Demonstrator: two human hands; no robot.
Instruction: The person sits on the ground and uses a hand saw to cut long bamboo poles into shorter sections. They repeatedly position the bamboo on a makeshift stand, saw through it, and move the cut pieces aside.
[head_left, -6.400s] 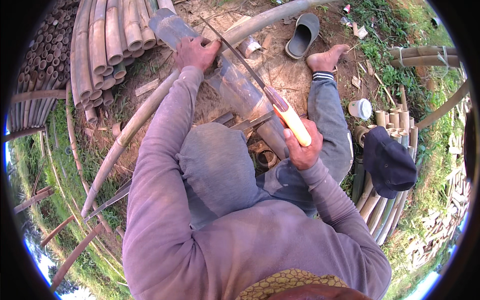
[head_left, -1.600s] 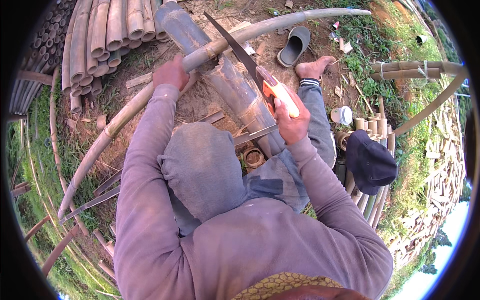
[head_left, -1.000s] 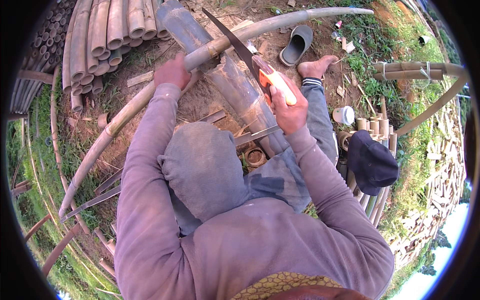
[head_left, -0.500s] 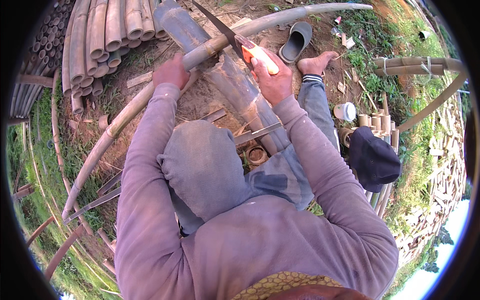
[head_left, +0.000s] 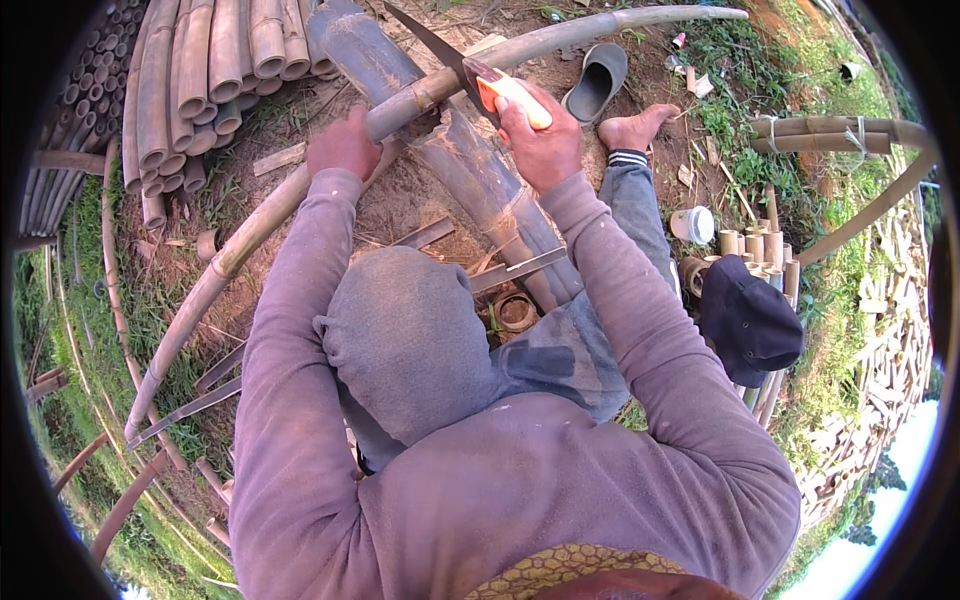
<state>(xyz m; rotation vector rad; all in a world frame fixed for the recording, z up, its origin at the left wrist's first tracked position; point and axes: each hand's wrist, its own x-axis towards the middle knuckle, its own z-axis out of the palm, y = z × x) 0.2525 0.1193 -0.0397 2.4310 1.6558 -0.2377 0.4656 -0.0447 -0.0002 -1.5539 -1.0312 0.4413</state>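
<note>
A long bamboo pole runs slantwise from the lower left to the upper right, resting across a thick, weathered bamboo trunk on the ground. My left hand is closed around the pole, just left of the trunk. In my right hand is the orange-and-white handle of a hand saw. Its dark blade lies across the pole where pole and trunk cross, pointing to the far left. The blade's cutting edge against the pole is too small to make out.
Stacked bamboo poles lie at the far left. A dark clog sits by my bare foot. On the right are a white cup, short bamboo pieces and a dark cap. A flat blade lies at left.
My right hand and the saw have shifted slightly forward and to the left across the pole. My left hand keeps its grip in about the same place.
</note>
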